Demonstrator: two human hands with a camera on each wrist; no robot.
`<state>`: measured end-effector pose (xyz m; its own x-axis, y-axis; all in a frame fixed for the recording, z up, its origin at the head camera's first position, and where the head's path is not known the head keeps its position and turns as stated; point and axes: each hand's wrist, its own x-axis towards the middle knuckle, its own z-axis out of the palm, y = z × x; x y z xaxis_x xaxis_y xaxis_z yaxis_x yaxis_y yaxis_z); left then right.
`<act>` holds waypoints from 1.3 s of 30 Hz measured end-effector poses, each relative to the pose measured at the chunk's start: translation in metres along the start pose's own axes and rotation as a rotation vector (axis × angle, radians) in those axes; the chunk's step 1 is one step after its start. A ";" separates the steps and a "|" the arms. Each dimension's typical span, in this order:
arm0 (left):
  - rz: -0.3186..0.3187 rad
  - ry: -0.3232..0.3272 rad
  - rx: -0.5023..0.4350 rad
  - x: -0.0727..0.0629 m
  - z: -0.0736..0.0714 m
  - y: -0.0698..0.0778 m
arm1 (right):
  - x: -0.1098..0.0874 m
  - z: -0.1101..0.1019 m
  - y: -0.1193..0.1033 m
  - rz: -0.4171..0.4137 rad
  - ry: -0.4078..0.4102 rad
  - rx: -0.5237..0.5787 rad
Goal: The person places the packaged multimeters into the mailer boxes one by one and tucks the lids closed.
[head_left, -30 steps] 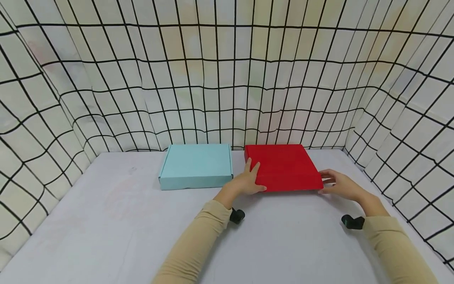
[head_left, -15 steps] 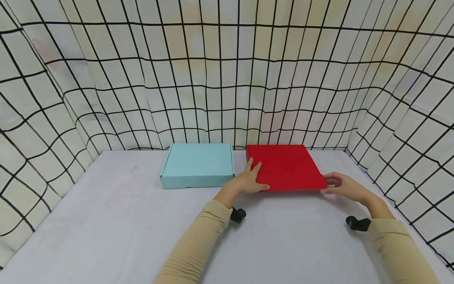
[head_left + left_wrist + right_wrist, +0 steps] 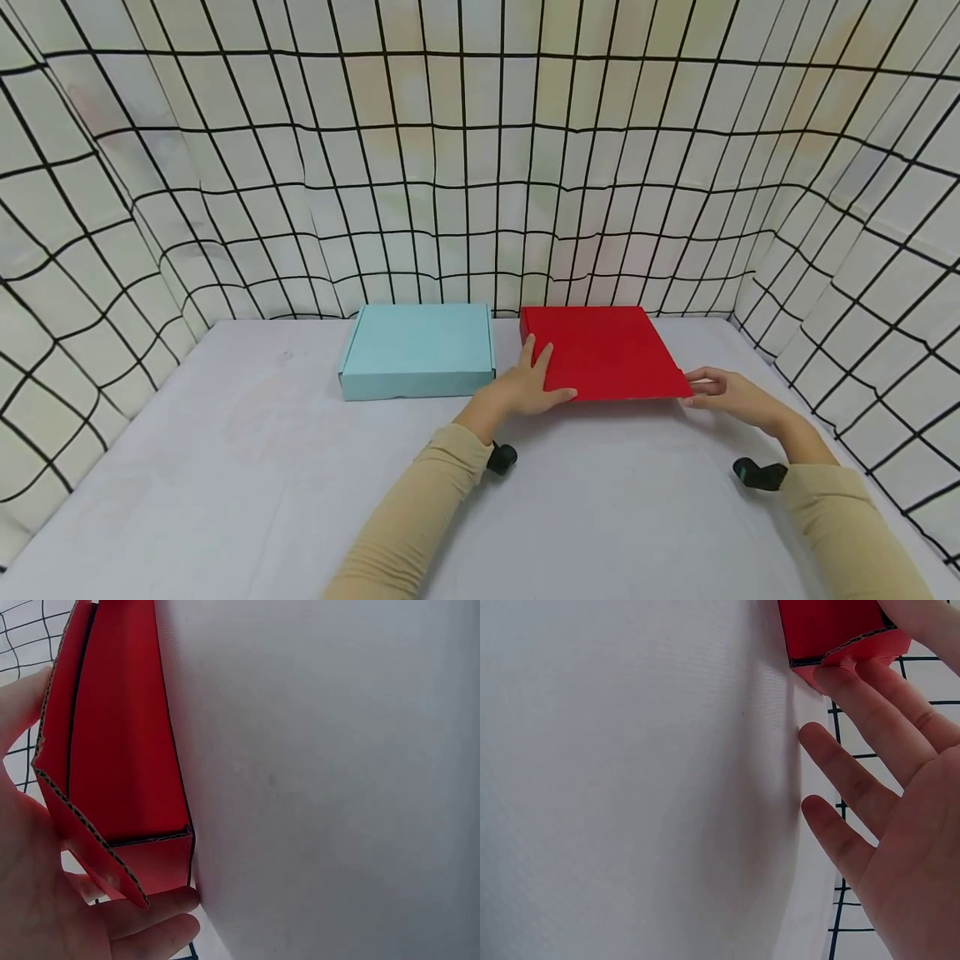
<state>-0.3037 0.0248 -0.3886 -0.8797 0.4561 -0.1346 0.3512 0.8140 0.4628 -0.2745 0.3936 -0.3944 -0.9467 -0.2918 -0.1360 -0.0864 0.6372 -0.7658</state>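
A red cardboard box stands at the back of the table, right of the middle. Its front flap is swung out from the front wall, and the left wrist view shows its bare corrugated edges and the box's front wall behind it. My left hand holds the flap's left corner, thumb at the front edge and fingers spread along the left side. At the right corner, my right hand pinches the flap between thumb and first fingers; its other fingers stretch out free. The box's inside is hidden.
A closed light blue box lies left of the red one, close to my left hand. White cloth covers the table. A white curtain with black grid lines encloses the back and sides.
The red box's front flap has tilted outward and up, so its front face shows less from above. My right hand has shifted slightly right, and the left thumb slid a little right.
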 end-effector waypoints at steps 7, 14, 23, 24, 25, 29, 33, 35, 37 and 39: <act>-0.009 0.004 0.025 -0.001 0.002 0.003 | -0.003 -0.001 -0.002 0.000 -0.004 -0.006; -0.005 0.011 0.034 -0.003 0.001 0.004 | -0.003 0.000 -0.003 -0.003 0.023 -0.017; -0.018 0.020 0.023 -0.003 0.000 0.004 | 0.001 0.003 -0.002 -0.034 0.074 -0.038; -0.018 0.021 0.021 -0.004 -0.001 0.004 | 0.002 0.003 -0.002 -0.040 0.079 -0.040; -0.017 0.021 0.019 -0.004 -0.001 0.004 | 0.003 0.004 -0.002 -0.046 0.084 -0.036; -0.014 0.023 0.016 -0.004 0.000 0.004 | 0.006 0.005 -0.003 -0.088 0.085 -0.038; -0.017 0.028 0.023 -0.003 0.002 0.002 | 0.009 0.005 -0.006 -0.114 0.060 -0.069; -0.018 0.031 0.027 -0.002 0.002 0.002 | 0.012 0.005 -0.009 -0.123 0.040 -0.101; -0.019 0.035 0.028 -0.001 0.002 0.001 | 0.015 0.006 -0.014 -0.112 0.027 -0.134; -0.019 0.041 0.028 -0.001 0.002 0.002 | 0.019 0.006 -0.018 -0.092 0.022 -0.164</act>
<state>-0.3020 0.0266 -0.3896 -0.8984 0.4259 -0.1069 0.3426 0.8322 0.4359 -0.2889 0.3723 -0.3874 -0.9390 -0.3394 -0.0549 -0.2205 0.7169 -0.6615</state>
